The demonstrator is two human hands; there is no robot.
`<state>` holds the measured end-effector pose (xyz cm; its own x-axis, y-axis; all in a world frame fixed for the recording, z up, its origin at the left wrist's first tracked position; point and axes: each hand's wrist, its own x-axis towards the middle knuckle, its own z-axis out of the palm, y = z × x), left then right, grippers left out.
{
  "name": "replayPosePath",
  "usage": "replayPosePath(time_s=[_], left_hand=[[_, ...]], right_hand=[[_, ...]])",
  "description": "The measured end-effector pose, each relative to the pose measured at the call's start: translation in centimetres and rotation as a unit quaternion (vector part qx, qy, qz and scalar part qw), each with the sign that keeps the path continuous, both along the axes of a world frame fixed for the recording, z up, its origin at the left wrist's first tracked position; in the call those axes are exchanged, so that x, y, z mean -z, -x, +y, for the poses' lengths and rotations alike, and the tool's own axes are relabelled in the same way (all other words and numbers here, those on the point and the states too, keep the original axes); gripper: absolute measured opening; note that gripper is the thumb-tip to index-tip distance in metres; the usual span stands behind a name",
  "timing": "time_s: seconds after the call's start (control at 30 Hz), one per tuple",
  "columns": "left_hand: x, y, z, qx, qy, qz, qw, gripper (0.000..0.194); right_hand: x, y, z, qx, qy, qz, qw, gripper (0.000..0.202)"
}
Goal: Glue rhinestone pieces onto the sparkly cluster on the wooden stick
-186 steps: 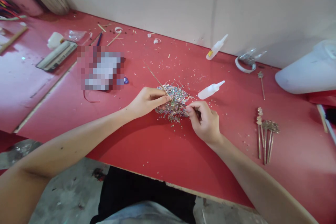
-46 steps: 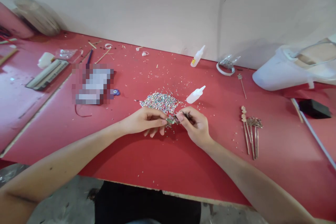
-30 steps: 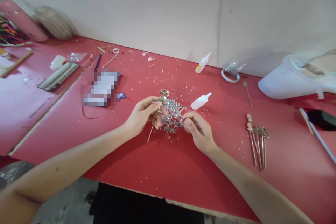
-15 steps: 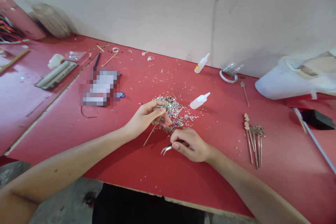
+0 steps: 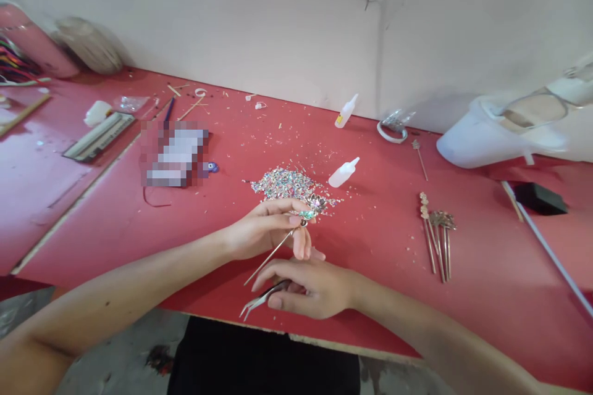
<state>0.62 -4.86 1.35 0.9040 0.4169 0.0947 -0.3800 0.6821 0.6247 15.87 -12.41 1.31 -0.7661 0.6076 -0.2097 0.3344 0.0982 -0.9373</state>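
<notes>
My left hand (image 5: pixel 273 226) pinches a metal hair stick (image 5: pixel 269 257) close to its ornamented head, where green and silvery stones glint. The stick's thin shaft slants down to the left. Below it, my right hand (image 5: pixel 308 289) is closed around a pair of tweezers (image 5: pixel 260 300), whose bent tips point left over the table's front edge and stand apart. Its fingers are close to those of my left hand; I cannot tell if they touch. Behind my left hand a heap of small shiny rhinestones (image 5: pixel 283 184) is spread on the red table (image 5: pixel 370 241).
A white squeeze bottle (image 5: pixel 343 173) lies right of the heap, another bottle (image 5: pixel 346 111) near the wall. Several hair sticks (image 5: pixel 438 237) lie at the right, before a white container (image 5: pixel 482 133) and a black block (image 5: pixel 541 199). A blurred-out item (image 5: pixel 178 154) and a ruler (image 5: pixel 99 137) are left.
My left hand has moved right and toward me with the hair stick, uncovering more of the heap. My right hand has come down and left with the tweezers.
</notes>
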Motion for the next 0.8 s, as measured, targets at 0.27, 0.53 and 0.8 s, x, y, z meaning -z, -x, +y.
replayPosePath(time_s=[0.27,0.53,0.8], left_hand=[[-0.1,-0.2,-0.1,-0.045,-0.082,0.039,0.995,0.016],[0.1,-0.2,-1.2,0.047,-0.040,0.015,0.998,0.015],[-1.5,1.0,2.6,-0.225,-0.028,0.094,0.969,0.007]], right_hand=[[-0.6,1.0,-0.8,-0.035,-0.095,0.056,0.993,0.033],[0.5,2.3,-2.0,-0.089,-0.187,0.063,0.976,0.027],[1.1,-1.9,1.6,0.096,-0.277,0.055,0.954,0.018]])
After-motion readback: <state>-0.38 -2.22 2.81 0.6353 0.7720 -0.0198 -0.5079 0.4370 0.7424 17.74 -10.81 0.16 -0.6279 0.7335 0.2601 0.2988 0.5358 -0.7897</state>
